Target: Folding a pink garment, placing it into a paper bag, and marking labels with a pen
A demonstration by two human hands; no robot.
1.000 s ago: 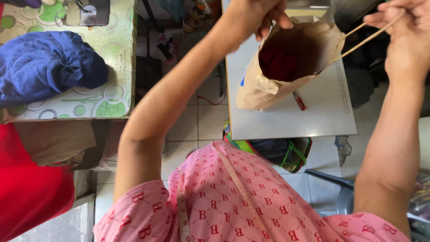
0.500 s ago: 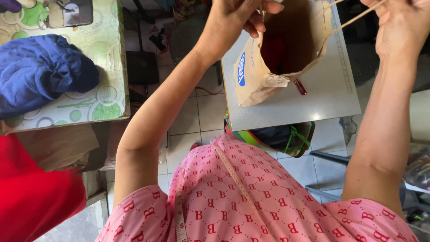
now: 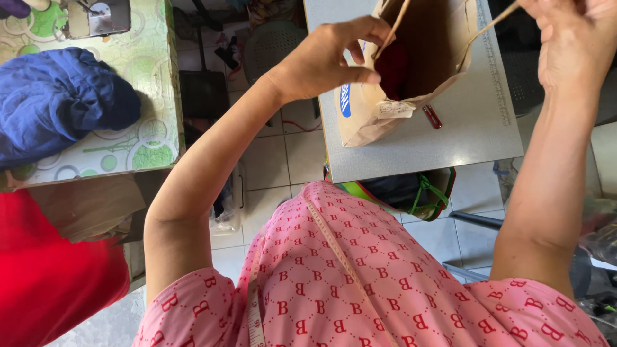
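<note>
- Brown paper bag (image 3: 411, 71) with twisted paper handles is the thing I've got, propped open on the pale grey work table (image 3: 450, 138), its mouth tilted up toward me and something dark red showing inside.
- My left hand (image 3: 328, 61) sits at the bag's near rim, thumb and fingers pinched narrow on one handle (image 3: 393, 29).
- My right hand (image 3: 565, 42) is up past the bag's far rim, closed around the other handle, pulling it taut.
- Risk one, as I judge it: those thin handles carry the strain, and a hard tug apart could tear them off the paper.
- Risk two: the bag leans on its crumpled lower side, so if either pinch slips it may flop over and spill the red contents across the table.
- A small red-and-silver clip (image 3: 432, 116) lies on the table just beside the bag's bottom edge; a sliding bag could knock it off.
- Well away from the bag, a blue cloth bundle (image 3: 61, 103) rests on a green-patterned table (image 3: 138, 144).
</note>
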